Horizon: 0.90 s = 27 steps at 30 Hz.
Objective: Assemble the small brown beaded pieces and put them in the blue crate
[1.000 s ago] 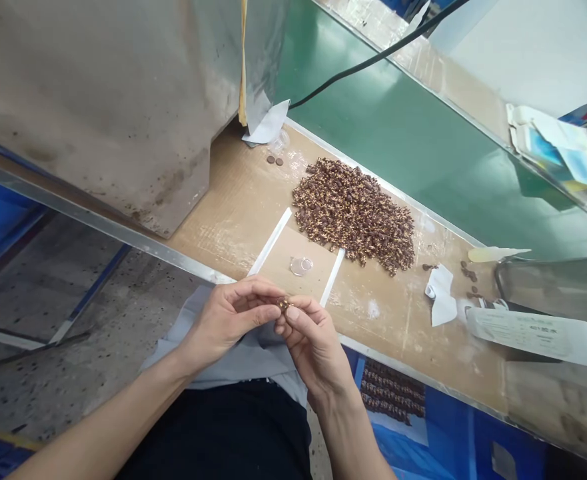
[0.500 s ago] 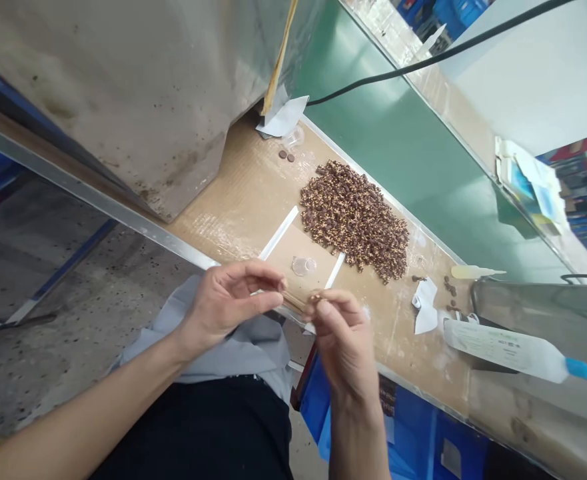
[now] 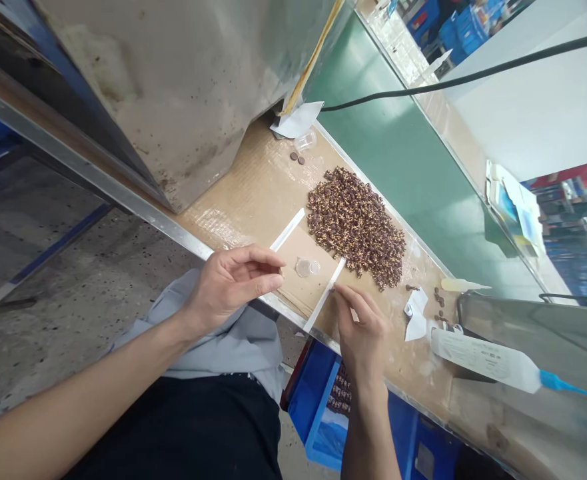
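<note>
My left hand (image 3: 233,283) hovers at the near edge of the cardboard-covered bench (image 3: 253,193). Its thumb and fingers are pinched together, and whatever is between them is too small to see. My right hand (image 3: 360,327) reaches onto the bench with fingertips pressed together, touching down beside the right white strip (image 3: 324,305). I cannot make out what it grips. Between the two white strips lie two clear discs (image 3: 306,268). A pile of small brown parts (image 3: 356,227) sits just beyond them.
A large grey metal housing (image 3: 198,87) stands at the left. A green conveyor belt (image 3: 413,167) runs behind the bench, with a black cable (image 3: 473,75) above it. A bottle with a blue tip (image 3: 488,360) lies at right. A blue bin (image 3: 318,413) of brown parts sits under the bench.
My hands were together over my lap, working a small brown part. They have separated, and my right hand has moved forward to the bench by the right strip. The camera has turned.
</note>
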### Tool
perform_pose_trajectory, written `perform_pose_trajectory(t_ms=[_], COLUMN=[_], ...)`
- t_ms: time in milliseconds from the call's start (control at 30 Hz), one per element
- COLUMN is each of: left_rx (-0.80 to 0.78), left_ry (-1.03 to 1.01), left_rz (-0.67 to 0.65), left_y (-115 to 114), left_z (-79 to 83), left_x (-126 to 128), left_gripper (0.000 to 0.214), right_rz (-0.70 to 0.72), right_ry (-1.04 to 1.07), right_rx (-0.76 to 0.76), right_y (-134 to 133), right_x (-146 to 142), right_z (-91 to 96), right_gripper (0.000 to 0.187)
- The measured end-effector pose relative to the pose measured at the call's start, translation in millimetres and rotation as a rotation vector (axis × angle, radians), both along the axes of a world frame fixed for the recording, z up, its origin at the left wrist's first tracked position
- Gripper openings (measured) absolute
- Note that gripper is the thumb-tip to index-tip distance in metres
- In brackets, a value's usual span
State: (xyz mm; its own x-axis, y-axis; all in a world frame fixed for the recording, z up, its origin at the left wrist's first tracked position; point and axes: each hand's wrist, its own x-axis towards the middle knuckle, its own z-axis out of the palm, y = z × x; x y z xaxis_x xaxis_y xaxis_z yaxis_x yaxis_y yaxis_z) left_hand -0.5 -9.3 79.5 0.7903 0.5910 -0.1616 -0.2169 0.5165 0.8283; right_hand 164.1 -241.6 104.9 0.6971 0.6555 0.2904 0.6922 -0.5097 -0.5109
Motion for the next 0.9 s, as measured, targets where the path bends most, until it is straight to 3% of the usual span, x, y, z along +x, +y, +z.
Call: perform_pose_trajectory(t_ms=[167,333,600,900], left_rx=[0.019,0.006,-0.035,-0.025], left_ry=[-0.042,-0.051,-0.082,-0.131], left_rz=[-0.026,-0.031,-0.044,-0.060], left_y=[-0.7,-1.9,-2.3,-0.6], left_z=[-2.8,-5.0,-6.3,-8.7], left_x=[-2.2,-2.9,-3.4,-2.6], left_gripper=[0.016,0.016,0.018,0.019], right_rz=[-0.046,0.013,0.156,0.231], right_ry=[-0.006,-0.073,-0.226,-0.406], right_rx=[0.133,0.189,0.078,0.028], right_y=[16.5,47.6,64.2,67.5], right_x=[-5.9,-13.3,-9.8,-6.4], right_z=[18.2,26.5,24.8,24.8], right_gripper=[0.013,0.012,0.024,0.020])
